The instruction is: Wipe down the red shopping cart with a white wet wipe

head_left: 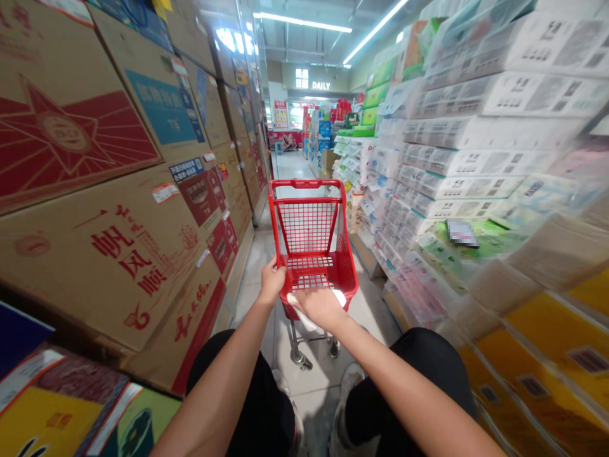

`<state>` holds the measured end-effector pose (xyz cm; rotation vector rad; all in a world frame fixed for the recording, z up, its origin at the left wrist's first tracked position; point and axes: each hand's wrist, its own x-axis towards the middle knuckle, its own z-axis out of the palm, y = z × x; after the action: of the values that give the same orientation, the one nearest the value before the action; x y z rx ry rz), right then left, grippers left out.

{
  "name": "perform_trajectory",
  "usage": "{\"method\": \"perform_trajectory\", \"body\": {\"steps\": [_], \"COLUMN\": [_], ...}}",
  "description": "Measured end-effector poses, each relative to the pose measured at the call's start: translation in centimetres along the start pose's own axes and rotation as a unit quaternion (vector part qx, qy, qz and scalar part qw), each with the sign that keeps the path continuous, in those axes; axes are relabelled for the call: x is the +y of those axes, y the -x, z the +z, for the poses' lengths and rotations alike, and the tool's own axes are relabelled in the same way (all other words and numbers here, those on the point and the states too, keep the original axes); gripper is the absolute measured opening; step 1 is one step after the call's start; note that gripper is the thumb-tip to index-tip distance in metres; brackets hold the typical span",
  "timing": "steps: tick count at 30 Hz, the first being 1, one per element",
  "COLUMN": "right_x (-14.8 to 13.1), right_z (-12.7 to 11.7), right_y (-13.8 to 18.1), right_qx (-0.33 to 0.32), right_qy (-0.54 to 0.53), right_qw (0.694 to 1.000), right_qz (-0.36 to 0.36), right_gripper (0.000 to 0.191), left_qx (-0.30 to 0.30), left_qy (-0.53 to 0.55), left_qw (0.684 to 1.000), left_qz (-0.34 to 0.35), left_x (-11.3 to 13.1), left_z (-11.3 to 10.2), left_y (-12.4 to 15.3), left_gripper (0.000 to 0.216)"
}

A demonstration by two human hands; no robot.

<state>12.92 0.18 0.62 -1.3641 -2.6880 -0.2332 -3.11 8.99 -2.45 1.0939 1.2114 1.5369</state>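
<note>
A red plastic shopping cart [339, 265] with a grid back panel stands in front of me, on a metal frame with casters. My left hand [273, 280] is closed around its left rim, near the close corner. At the near edge my right hand [320, 307] presses a white cloth [305, 318] against the rim. Part of the cloth shows on either side of that hand, and the fingers are partly hidden under it. Inside, the basket shows only its red slatted floor and walls.
Stacked cartons [90, 254] line the left side. White packs of tissue paper [476, 152] are piled on the right, with yellow packages [561, 336] lower down. Between them runs a tiled aisle floor [285, 166]. My knees flank the cart's near end.
</note>
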Motion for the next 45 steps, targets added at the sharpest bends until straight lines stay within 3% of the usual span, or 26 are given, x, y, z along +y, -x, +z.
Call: {"method": "perform_trajectory", "body": {"steps": [10,15,19,22,27,33,36,39,42,45], "right_x": [7.0,4.6,1.0,-0.2,2.4,6.8,5.4,1.7,-1.7,-2.3], "right_z": [2.0,1.6,1.1,0.9,0.5,0.6,0.8,1.2,1.6,1.9], "right_y": [5.6,4.5,1.5,0.1,1.5,4.6,4.1,2.3,0.5,-0.1], "right_qx": [0.096,0.084,0.035,0.019,0.029,0.066,0.086,0.117,0.136,0.141], "right_qy": [-0.008,0.006,0.002,-0.012,-0.031,-0.015,-0.024,-0.048,-0.072,-0.074], "right_qw": [0.995,0.996,0.999,1.000,0.999,0.998,0.995,0.986,0.982,0.985], "right_qz": [-0.011,-0.001,-0.014,-0.019,-0.024,-0.011,0.040,0.107,0.109,0.072], "right_gripper": [0.036,0.030,0.021,0.023,0.032,0.035,0.036,0.034,0.029,0.023], "left_qx": [-0.021,0.030,0.039,0.041,0.024,0.031,0.046,0.058,0.058,0.042], "left_qy": [0.007,-0.021,-0.020,-0.026,-0.051,-0.061,-0.080,-0.113,-0.136,-0.154], "left_qw": [1.000,0.999,0.998,0.998,0.996,0.997,0.995,0.988,0.983,0.983], "left_qz": [-0.015,0.029,0.051,0.046,0.063,0.020,0.049,0.091,0.105,0.092], "left_x": [0.5,0.1,-0.6,-0.6,0.7,1.2,0.7,0.0,-0.3,0.0], "left_z": [-1.3,0.3,2.0,2.4,1.5,0.2,0.5,1.2,1.2,0.3], "left_y": [-0.5,0.0,0.6,0.8,0.4,-0.5,-0.3,0.0,0.0,-0.5], "left_gripper": [0.067,0.056,0.050,0.049,0.046,0.051,0.047,0.042,0.041,0.045]}}
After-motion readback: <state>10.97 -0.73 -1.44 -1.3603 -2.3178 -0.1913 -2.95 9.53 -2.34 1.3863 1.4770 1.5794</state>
